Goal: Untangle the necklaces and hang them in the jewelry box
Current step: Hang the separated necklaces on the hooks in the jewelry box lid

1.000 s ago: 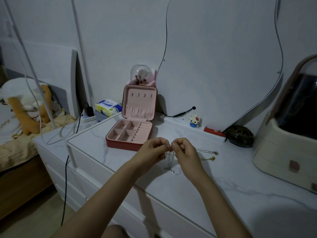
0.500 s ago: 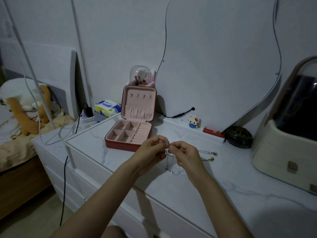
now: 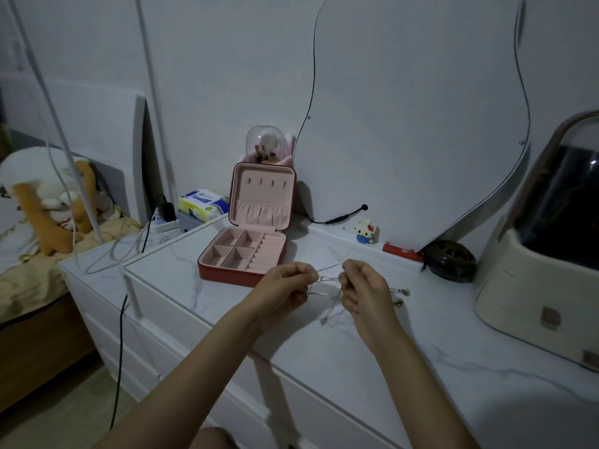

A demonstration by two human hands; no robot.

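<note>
Thin silver necklace chains (image 3: 328, 280) stretch tangled between my two hands just above the white marble dresser top (image 3: 453, 358). My left hand (image 3: 285, 286) pinches the chains at their left end. My right hand (image 3: 364, 285) pinches them at the right, and loose strands hang down to the dresser top below. Small pendant ends (image 3: 402, 294) trail on the marble to the right of my right hand. The red jewelry box (image 3: 256, 228) stands open behind my left hand, its pink lid upright with a row of hooks and its compartments holding nothing.
A cream cosmetics case (image 3: 538, 286) fills the right side. A dark round dish (image 3: 450, 260), a red bar (image 3: 402, 253) and a small toy figure (image 3: 365, 231) sit along the mirror's base. Tissue pack (image 3: 202, 204), power strip and cables lie at the left.
My hands have drawn apart, from touching to a hand's width, stretching the chains between them.
</note>
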